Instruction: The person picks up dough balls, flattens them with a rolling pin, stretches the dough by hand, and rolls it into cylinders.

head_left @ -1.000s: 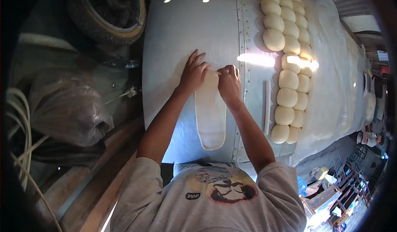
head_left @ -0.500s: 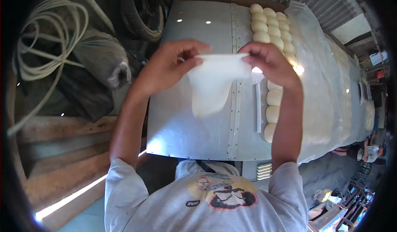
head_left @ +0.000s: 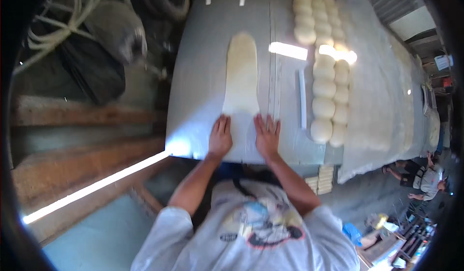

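Observation:
A long, flat strip of pale dough lies on the grey metal tabletop, its rounded end pointing away from me. At its near end, my left hand rests palm down, fingertips touching the left corner. On the opposite corner sits my right hand, its fingers stretched out flat and slightly spread. Neither hand has its fingers wrapped round the dough. To the right stand rows of round dough balls, packed close together. A thin white strip lies between them and the flattened dough.
Clear plastic sheeting covers the table's right part. A riveted seam crosses the metal. Small pale rolls sit below the near edge. Left are a coiled hose and wooden beams. Another person is far right.
The dough has gone from hanging between my pinched fingers to lying lengthwise on the table. Both hands have come down and nearer to me, with fingers now flattened. The view has shifted.

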The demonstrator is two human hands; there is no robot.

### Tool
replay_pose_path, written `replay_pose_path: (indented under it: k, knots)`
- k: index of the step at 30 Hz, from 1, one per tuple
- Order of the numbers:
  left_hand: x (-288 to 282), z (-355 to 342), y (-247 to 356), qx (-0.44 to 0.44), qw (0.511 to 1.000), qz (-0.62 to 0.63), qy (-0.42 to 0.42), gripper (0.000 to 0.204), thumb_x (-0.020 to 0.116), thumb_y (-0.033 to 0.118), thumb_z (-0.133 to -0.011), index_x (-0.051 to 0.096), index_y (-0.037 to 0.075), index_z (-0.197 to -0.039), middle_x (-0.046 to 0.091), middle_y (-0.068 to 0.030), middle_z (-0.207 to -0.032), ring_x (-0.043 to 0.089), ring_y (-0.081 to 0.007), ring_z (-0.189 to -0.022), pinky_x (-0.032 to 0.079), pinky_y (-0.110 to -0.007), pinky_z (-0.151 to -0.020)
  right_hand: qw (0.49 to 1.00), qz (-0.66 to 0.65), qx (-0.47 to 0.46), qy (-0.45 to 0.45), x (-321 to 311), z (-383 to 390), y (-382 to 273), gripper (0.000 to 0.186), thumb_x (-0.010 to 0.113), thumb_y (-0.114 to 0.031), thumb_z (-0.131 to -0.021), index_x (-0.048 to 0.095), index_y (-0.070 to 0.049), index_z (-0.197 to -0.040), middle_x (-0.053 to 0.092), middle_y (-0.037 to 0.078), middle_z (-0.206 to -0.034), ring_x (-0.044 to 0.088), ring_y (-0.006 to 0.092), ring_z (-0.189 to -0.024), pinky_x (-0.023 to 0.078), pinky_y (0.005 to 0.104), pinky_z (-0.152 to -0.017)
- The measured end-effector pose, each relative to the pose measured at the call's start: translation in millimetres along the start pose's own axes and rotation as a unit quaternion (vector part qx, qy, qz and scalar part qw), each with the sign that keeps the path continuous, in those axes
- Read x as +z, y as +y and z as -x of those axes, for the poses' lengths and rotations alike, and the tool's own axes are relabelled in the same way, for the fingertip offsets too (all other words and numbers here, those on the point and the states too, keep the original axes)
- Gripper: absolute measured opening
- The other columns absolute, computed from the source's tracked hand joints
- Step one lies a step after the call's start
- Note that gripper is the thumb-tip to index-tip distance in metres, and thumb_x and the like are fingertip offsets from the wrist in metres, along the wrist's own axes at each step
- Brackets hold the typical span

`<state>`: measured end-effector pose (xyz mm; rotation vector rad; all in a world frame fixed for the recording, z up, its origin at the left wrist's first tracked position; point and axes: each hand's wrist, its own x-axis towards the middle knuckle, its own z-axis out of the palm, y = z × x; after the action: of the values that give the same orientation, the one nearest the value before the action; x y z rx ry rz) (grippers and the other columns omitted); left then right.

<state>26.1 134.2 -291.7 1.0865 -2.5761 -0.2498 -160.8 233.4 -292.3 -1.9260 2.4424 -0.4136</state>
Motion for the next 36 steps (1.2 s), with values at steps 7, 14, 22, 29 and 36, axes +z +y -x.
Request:
replay_pose_path:
  k: [7,14,22,29,36]
  knots:
    - [-50,-56,40,-0.064,0.983,0.042,-0.164,0.054,0.059,0.010,-0.085,0.053,-0.011,-0.134,0.056,-0.0240,-0.128,0.050,-0.0383,-0.127,0.040,-0.046,-0.113,0.998,0.025,-0.014,-0.054,-50,3,-17,0.056,0.053,-0.003,-0.086,0.055,-0.009,-0.142,0.050,0.005,-0.152,0.046,0.0325,-0.137,0.024,0.0631,-0.116]
    - [-16,-26,33,0.060,0.993,0.026,-0.100,0.060,0.060,0.016,-0.082,0.051,-0.011,-0.134,0.051,-0.0239,-0.135,0.044,-0.0379,-0.132,0.036,-0.047,-0.116,0.992,-0.090,-0.084,-0.005,-33,-42,-35,0.038,0.057,-0.012,-0.086,0.064,0.002,-0.121,0.058,0.015,-0.128,0.053,0.0334,-0.124,0.043,0.0444,-0.106]
    - [-47,-90,7,-0.031,0.979,0.183,-0.087,0.015,0.061,0.010,-0.089,0.062,0.004,-0.103,0.064,-0.0152,-0.091,0.067,-0.0324,-0.085,0.057,-0.047,-0.071,0.957,-0.220,-0.019,-0.188,-36,-94,-7,0.029,0.059,-0.002,-0.080,0.069,0.001,-0.106,0.064,0.020,-0.111,0.062,0.0362,-0.104,0.053,0.0456,-0.091]
    - [26,-360,-72,0.005,0.988,0.023,0.151,0.034,0.056,0.006,-0.096,0.059,-0.003,-0.128,0.067,-0.0217,-0.115,0.061,-0.0383,-0.114,0.044,-0.045,-0.110,0.963,-0.169,0.017,0.210,31,-393,64,0.032,0.052,0.004,-0.084,0.068,0.000,-0.112,0.065,0.019,-0.118,0.060,0.0418,-0.111,0.050,0.0491,-0.094]
    - [18,-318,-128,0.166,0.977,0.125,0.042,0.020,0.066,0.002,-0.081,0.074,0.006,-0.100,0.072,-0.0085,-0.103,0.066,-0.0250,-0.105,0.045,-0.047,-0.111,0.981,0.003,-0.190,0.038,6,-334,56,0.022,0.061,-0.003,-0.082,0.073,-0.005,-0.100,0.066,0.009,-0.106,0.063,0.0251,-0.102,0.048,0.0396,-0.093]
